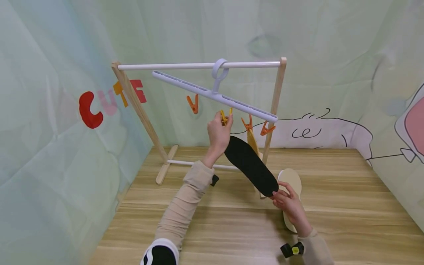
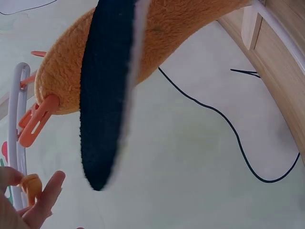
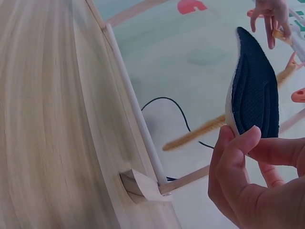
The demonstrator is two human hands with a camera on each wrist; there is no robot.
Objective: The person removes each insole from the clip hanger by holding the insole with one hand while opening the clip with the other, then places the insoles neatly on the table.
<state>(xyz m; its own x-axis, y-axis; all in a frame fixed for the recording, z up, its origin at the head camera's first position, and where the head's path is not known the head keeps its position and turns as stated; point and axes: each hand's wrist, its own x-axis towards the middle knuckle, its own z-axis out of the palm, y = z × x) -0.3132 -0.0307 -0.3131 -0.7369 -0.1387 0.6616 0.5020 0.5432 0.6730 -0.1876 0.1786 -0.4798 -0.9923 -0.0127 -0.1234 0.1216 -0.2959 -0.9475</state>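
My right hand (image 1: 291, 206) pinches the heel end of a black insole (image 1: 251, 165), which slants up to the left with its other end near my left wrist. In the right wrist view the insole (image 3: 257, 86) shows a pale edge. Just under the hanger, my left hand (image 1: 219, 136) pinches a yellow clothespin (image 1: 224, 117) between thumb and fingers. The lilac hanger (image 1: 215, 95) hangs tilted, its right end lower. Behind the black insole, a fuzzy tan insole (image 2: 62, 71) hangs from an orange clothespin (image 2: 40, 119).
The hanger's hook loops over the white bar (image 1: 165, 67) of a wooden rack (image 1: 140, 112). Other orange clothespins (image 1: 193, 104) hang along the hanger. A beige insole (image 1: 291, 180) lies on the wooden table (image 1: 347, 206), partly behind my right hand.
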